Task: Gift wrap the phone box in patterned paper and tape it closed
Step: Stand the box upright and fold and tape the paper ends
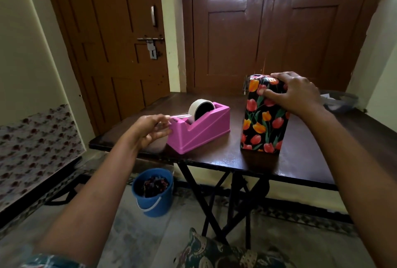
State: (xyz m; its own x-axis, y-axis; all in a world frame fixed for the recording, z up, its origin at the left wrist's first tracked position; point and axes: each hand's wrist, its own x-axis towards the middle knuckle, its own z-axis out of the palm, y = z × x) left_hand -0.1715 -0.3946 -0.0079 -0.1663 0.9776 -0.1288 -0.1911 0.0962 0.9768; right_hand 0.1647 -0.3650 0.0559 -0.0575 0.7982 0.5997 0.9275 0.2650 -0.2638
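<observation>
Patterned cloth over a knee [214, 250] edges the near frame as a person works at a dark folding table [214, 160]. At right, the phone box [264, 121], wrapped in black tulip-print paper, stands upright on end near the table's front edge. The right hand [298, 93] clamps over its top, fingers and thumb curled round the upper end. At left, the left hand [150, 130] pinches the free end of the tape [178, 115] at the cutter of a pink dispenser [204, 130], the strip running back to the white roll [200, 108]. A blue bucket [153, 192] sits on the floor below. The box looks light and rigid but tippy on its narrow end, and the glossy paper likely slips. Pressing down over the top folds seems the surest hold while a strip goes on.
</observation>
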